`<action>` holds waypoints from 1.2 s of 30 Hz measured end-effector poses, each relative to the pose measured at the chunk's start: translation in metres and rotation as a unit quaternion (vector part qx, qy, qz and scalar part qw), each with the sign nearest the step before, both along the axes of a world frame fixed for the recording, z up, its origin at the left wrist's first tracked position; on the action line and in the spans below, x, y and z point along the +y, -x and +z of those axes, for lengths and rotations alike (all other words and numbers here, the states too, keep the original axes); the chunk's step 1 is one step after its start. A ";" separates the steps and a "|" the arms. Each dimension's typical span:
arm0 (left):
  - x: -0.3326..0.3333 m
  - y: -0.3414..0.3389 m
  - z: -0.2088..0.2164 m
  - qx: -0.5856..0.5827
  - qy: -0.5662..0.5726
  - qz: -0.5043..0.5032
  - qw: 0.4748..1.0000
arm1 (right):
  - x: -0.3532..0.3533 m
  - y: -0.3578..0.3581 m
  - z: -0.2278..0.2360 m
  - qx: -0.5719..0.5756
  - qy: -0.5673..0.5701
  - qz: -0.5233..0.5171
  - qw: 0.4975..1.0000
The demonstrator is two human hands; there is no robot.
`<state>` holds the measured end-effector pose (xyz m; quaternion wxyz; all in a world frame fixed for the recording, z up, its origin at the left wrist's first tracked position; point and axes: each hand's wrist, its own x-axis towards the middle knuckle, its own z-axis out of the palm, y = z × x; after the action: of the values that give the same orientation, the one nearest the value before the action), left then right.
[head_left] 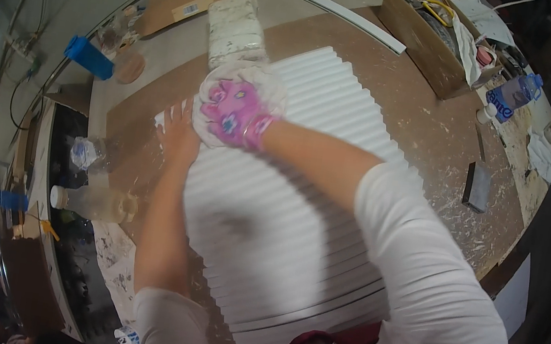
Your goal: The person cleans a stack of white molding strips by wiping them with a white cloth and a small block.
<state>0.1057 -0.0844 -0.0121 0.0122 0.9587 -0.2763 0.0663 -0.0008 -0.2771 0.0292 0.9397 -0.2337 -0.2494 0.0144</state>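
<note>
A white ridged surface (279, 243), either one corrugated panel or many strips laid side by side, lies across the table in front of me. My left hand (179, 132) is bare and rests with fingers spread on its far left edge. Over my right hand (238, 114) is a pink glove with a flower pattern. That hand presses a bunched white cloth (207, 131) down on the ridges, right beside the left hand. Its fingertips are partly lost in the cloth and slightly blurred. Just beyond the cloth sits a whitish, stained wrapped block (237, 29).
At the far right stands a cardboard box (420, 44) of tools, near a clear bottle (511, 96). A loose white strip (343, 16) lies at the back. A dark block (477, 188) is at right. On the left are a blue bottle (89, 57) and a cloudy plastic bottle (91, 203).
</note>
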 end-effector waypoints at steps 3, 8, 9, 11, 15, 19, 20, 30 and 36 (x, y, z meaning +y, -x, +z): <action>0.000 -0.001 -0.003 0.012 0.014 0.015 1.000 | -0.021 0.003 -0.027 -0.019 0.119 -0.056 0.991; 0.002 0.001 -0.003 0.017 0.031 0.007 0.999 | -0.192 0.064 -0.032 0.125 0.433 -0.269 0.851; 0.001 0.001 -0.003 0.008 0.028 0.007 1.000 | -0.219 0.069 -0.027 0.045 0.489 -0.232 0.840; 0.001 0.002 -0.003 -0.017 0.029 -0.004 0.999 | -0.233 0.064 -0.019 0.032 0.452 -0.222 0.863; 0.002 0.000 -0.004 0.005 0.044 -0.007 0.999 | -0.108 -0.004 -0.014 0.045 0.562 -0.323 0.760; 0.004 -0.002 -0.003 -0.013 -0.051 -0.005 0.999 | 0.027 -0.063 -0.027 -0.032 0.416 -0.366 0.832; 0.004 -0.001 -0.002 -0.004 -0.016 -0.007 1.000 | 0.023 -0.060 -0.034 -0.080 0.619 -0.386 0.680; 0.003 0.010 0.004 0.039 0.061 -0.005 0.997 | -0.157 0.064 0.040 0.126 0.830 -0.391 0.377; -0.002 0.007 0.006 0.028 0.046 -0.002 0.999 | -0.006 -0.008 0.029 -0.179 0.890 -0.314 0.278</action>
<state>0.0983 -0.0859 -0.0066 0.0638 0.9579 -0.2749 0.0518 0.0075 -0.2830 0.0580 0.0131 -0.9821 -0.1512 -0.1114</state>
